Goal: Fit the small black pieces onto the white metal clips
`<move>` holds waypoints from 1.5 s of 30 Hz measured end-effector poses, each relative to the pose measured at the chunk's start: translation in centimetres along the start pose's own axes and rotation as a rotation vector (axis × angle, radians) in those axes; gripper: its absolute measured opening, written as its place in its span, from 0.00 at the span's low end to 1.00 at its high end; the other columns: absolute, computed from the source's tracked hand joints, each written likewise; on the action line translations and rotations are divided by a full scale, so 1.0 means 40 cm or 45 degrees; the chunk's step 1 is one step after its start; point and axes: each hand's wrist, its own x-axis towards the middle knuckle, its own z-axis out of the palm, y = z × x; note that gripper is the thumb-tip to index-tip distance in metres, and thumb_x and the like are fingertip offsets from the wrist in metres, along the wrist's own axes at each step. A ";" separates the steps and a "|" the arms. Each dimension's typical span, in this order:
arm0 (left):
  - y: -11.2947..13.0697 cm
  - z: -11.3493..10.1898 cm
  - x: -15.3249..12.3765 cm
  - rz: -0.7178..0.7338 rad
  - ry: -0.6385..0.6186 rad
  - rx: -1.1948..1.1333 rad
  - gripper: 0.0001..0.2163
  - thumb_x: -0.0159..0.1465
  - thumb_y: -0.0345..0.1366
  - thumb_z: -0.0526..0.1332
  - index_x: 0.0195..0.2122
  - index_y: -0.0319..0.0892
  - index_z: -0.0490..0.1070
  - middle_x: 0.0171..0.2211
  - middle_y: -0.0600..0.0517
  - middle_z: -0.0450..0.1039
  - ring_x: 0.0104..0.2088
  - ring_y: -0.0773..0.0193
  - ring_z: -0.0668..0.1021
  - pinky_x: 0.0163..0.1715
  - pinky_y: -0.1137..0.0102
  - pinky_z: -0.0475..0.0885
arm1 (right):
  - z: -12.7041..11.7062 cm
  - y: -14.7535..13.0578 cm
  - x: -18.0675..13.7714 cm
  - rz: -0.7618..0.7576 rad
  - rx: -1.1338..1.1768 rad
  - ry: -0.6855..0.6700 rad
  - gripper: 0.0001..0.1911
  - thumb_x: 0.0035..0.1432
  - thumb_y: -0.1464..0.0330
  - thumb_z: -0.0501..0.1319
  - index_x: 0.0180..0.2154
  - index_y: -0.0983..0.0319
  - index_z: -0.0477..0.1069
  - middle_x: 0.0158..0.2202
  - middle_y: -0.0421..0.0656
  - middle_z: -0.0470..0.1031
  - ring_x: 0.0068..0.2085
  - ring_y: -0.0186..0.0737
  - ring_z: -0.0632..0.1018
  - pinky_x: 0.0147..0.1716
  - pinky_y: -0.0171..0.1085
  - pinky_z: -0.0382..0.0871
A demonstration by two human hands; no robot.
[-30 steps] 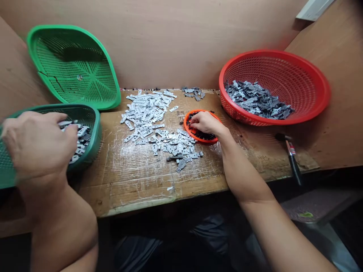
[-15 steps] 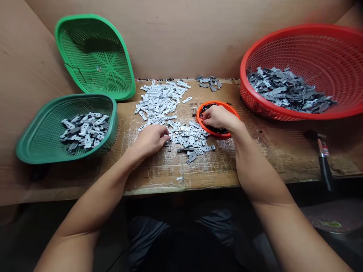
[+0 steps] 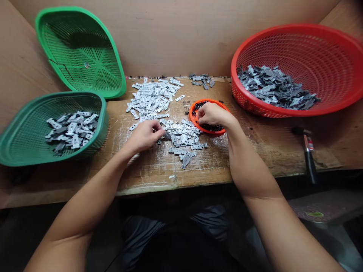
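Observation:
My left hand [image 3: 146, 136] is closed in a pinch at the left edge of the nearer heap of grey metal pieces [image 3: 184, 136]. A dark grey metal piece [image 3: 167, 135] juts from its fingertips. My right hand [image 3: 211, 114] is over the small orange bowl [image 3: 226, 108], its thumb and fingers pressed together. Small black parts [image 3: 212, 127] lie in that bowl, and whatever the right fingertips hold is too small or hidden to make out. Behind the left hand spreads a heap of lighter, silvery flat pieces [image 3: 151, 97].
At left stands a dark green basket [image 3: 17, 130] holding similar pieces; a bright green basket [image 3: 120, 85] leans behind it. A large red basket [image 3: 337, 75] with many grey pieces is at right. A black-handled hammer [image 3: 309, 162] lies near the front edge of the cardboard-covered table [image 3: 150, 175].
The whole view has shifted, so things appear further left. My left hand has come up slightly from the heap with the dark grey piece. My right hand stays at the orange bowl.

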 end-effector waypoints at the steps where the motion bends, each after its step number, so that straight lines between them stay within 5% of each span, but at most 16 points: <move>1: 0.000 -0.007 0.000 -0.028 0.010 -0.112 0.07 0.61 0.35 0.71 0.27 0.45 0.76 0.25 0.50 0.77 0.25 0.61 0.75 0.27 0.66 0.66 | 0.001 -0.003 -0.001 0.003 -0.008 0.008 0.07 0.54 0.81 0.68 0.28 0.65 0.78 0.25 0.44 0.75 0.30 0.38 0.70 0.33 0.43 0.61; 5: 0.003 -0.030 -0.005 -0.138 0.112 -0.498 0.08 0.60 0.34 0.73 0.29 0.44 0.74 0.27 0.47 0.79 0.28 0.58 0.82 0.27 0.64 0.74 | 0.023 -0.014 -0.004 0.007 -0.117 0.096 0.11 0.50 0.81 0.68 0.25 0.60 0.75 0.24 0.44 0.74 0.29 0.41 0.72 0.31 0.44 0.62; 11: -0.015 -0.031 0.002 -0.248 0.189 -0.690 0.11 0.59 0.32 0.76 0.28 0.43 0.74 0.27 0.45 0.78 0.32 0.52 0.87 0.28 0.62 0.76 | 0.029 0.013 0.002 -0.009 -0.124 0.127 0.08 0.50 0.79 0.67 0.30 0.60 0.79 0.28 0.44 0.79 0.30 0.43 0.75 0.32 0.43 0.66; 20: -0.028 -0.036 0.009 -0.184 0.204 -0.665 0.13 0.56 0.41 0.78 0.29 0.44 0.74 0.26 0.46 0.80 0.32 0.53 0.87 0.25 0.66 0.76 | -0.040 0.040 -0.022 0.029 -0.099 0.253 0.07 0.59 0.74 0.66 0.34 0.64 0.85 0.29 0.47 0.81 0.33 0.44 0.78 0.39 0.43 0.70; 28: -0.023 -0.039 0.006 -0.174 0.170 -0.616 0.12 0.58 0.41 0.76 0.29 0.44 0.75 0.24 0.47 0.79 0.30 0.53 0.87 0.25 0.67 0.76 | 0.004 0.025 0.002 -0.210 -0.025 0.266 0.09 0.61 0.75 0.63 0.35 0.62 0.83 0.30 0.43 0.81 0.32 0.40 0.76 0.41 0.41 0.69; 39: -0.015 -0.036 0.002 -0.206 0.162 -0.606 0.11 0.59 0.38 0.76 0.29 0.43 0.75 0.24 0.48 0.78 0.31 0.54 0.87 0.26 0.68 0.76 | 0.017 0.038 0.015 -0.264 -0.060 0.137 0.08 0.60 0.75 0.64 0.37 0.64 0.82 0.38 0.47 0.83 0.37 0.42 0.78 0.42 0.42 0.68; 45: -0.019 -0.032 0.001 -0.200 0.161 -0.693 0.12 0.58 0.38 0.78 0.28 0.43 0.75 0.25 0.47 0.78 0.30 0.54 0.87 0.25 0.67 0.77 | -0.004 0.023 -0.018 -0.231 0.129 0.228 0.03 0.58 0.73 0.65 0.32 0.61 0.78 0.31 0.41 0.78 0.32 0.37 0.72 0.37 0.41 0.67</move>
